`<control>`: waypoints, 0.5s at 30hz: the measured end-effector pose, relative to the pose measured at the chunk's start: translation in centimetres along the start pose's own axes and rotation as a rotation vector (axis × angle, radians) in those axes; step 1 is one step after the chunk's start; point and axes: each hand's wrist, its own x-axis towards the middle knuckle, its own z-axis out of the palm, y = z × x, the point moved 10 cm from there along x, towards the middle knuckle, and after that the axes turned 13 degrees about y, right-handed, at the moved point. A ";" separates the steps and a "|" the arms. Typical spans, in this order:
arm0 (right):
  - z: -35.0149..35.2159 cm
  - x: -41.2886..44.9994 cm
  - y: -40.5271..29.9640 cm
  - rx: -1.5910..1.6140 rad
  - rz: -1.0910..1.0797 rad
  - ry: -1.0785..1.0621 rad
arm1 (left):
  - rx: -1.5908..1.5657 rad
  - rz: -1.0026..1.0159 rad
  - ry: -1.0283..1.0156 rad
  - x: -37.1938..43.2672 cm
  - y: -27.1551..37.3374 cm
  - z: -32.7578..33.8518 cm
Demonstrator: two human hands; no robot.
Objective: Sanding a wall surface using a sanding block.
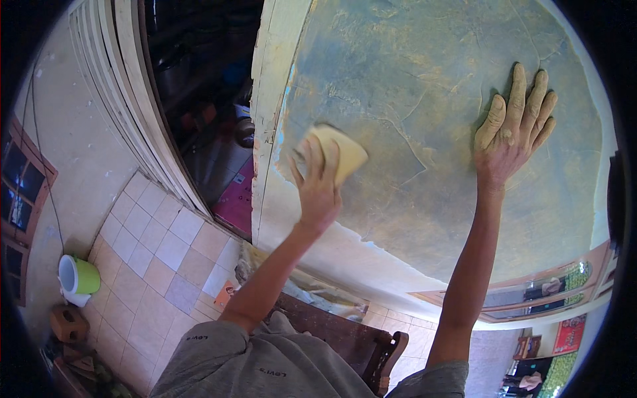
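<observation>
My left hand (pixel 319 191) presses a pale yellow, flat sheet or pad (pixel 346 151) to the wall; both are blurred, so whether it is sandpaper or a cloth cannot be told. Under it spreads a blue-grey and ochre patch of wall (pixel 398 214) with cracks and raised ridges. To the right, my right hand (pixel 512 129) lies flat on the same patch with its fingers spread. Pale dust coats its fingers and back. Nothing is held in it.
A doorway with a pale wooden frame (pixel 268 89) opens left of the patch onto a dark room. Below me stands a dark wooden bench (pixel 338 323), beside crumpled plastic sheeting (pixel 313 293). A green bucket (pixel 87 276) and a brick (pixel 68 323) rest on the tiled floor (pixel 159 268).
</observation>
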 end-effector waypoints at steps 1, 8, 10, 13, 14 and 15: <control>0.0 0.2 -0.1 -0.001 0.000 -0.001 | -0.008 0.031 -0.060 -2.5 0.1 1.0; 0.1 -0.5 0.4 -0.016 0.015 -0.013 | -0.034 0.150 0.019 5.8 5.6 0.4; 0.1 -0.2 0.1 0.006 0.017 -0.002 | -0.030 0.191 0.069 9.3 7.5 -0.4; 0.1 -0.3 0.4 0.001 0.006 0.002 | -0.090 0.195 0.156 9.7 8.7 -0.6; 0.1 -0.2 0.5 -0.001 0.004 0.005 | -0.068 0.213 0.085 7.4 8.4 0.5; 0.1 -0.3 0.6 -0.004 0.007 0.001 | -0.044 0.230 0.010 4.5 8.0 1.6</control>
